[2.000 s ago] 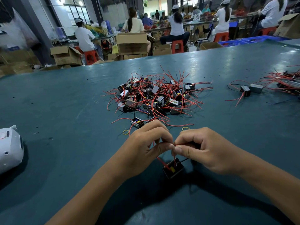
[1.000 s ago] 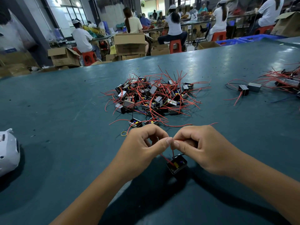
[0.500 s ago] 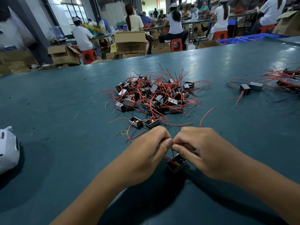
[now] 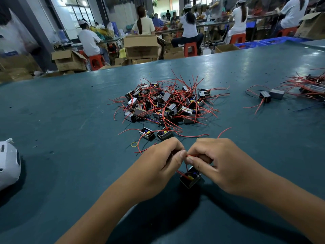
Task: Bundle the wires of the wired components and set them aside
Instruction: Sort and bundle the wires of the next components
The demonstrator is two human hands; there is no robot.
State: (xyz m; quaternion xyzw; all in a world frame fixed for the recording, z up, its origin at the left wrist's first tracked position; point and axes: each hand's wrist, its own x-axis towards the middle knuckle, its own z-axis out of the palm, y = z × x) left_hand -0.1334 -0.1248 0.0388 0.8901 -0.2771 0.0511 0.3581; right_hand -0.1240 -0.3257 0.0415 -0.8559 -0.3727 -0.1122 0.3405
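Note:
A small black boxed component (image 4: 190,176) with red wires hangs just under my two hands, close above the teal table (image 4: 61,120). My left hand (image 4: 158,166) and my right hand (image 4: 219,164) meet thumb to thumb and each pinches its red wires (image 4: 192,155). One red wire end arcs up past my right hand's knuckles. A heap of the same black components with loose red wires (image 4: 167,104) lies in the middle of the table. Two components (image 4: 154,134) sit apart at its near edge.
A yellow rubber band (image 4: 134,144) lies left of my hands. More wired components (image 4: 270,95) lie at the right, with a bigger tangle at the table's right edge. A white object (image 4: 8,164) sits at the left edge. People work at benches behind cardboard boxes.
My hands have stayed together on the wires and shifted only slightly. A loose red wire end has swung up to the right of my right hand. The component hangs a little lower.

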